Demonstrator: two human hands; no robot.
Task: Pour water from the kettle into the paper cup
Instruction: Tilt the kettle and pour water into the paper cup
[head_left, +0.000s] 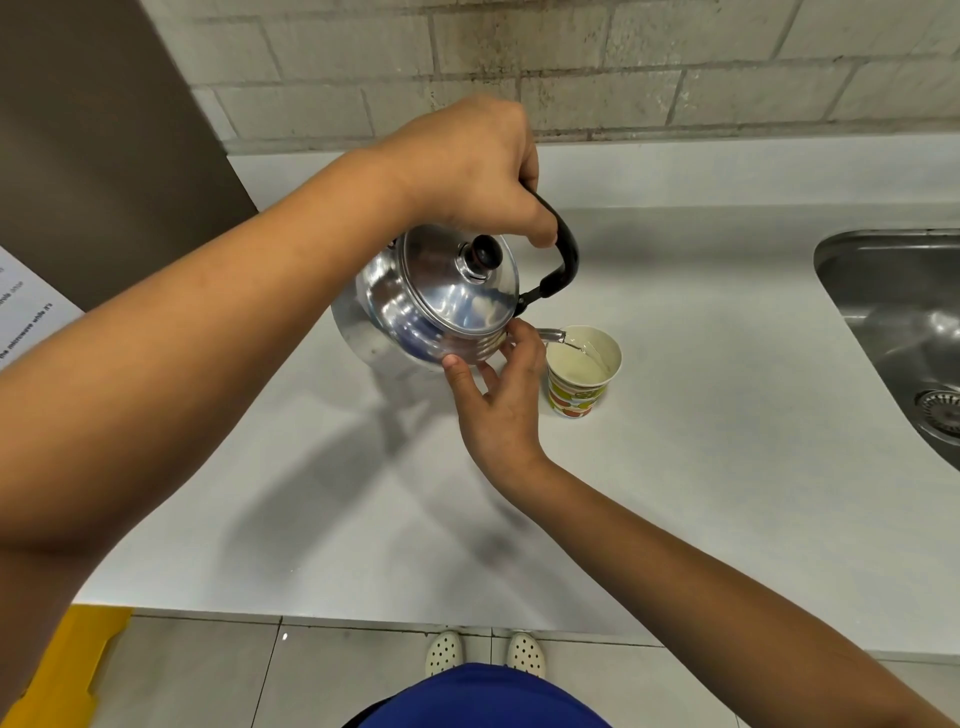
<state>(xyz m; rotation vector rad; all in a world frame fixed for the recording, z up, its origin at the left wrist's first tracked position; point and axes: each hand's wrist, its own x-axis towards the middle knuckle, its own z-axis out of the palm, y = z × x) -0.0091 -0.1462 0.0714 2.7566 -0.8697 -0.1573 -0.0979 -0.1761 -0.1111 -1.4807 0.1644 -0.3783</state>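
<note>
Two bare hands work a shiny round steel kettle (441, 306) tipped to the right above the white countertop (675, 467). The left hand (467, 166) is closed around the kettle's black arched handle (563, 254) from above. The right hand (501, 400), fingers loosely spread, touches the kettle's near side below the lid. The short spout (551, 336) reaches over the rim of the patterned paper cup (583, 371), and a thin stream of water runs in. A steel sink (893, 322) lies at far right.
</note>
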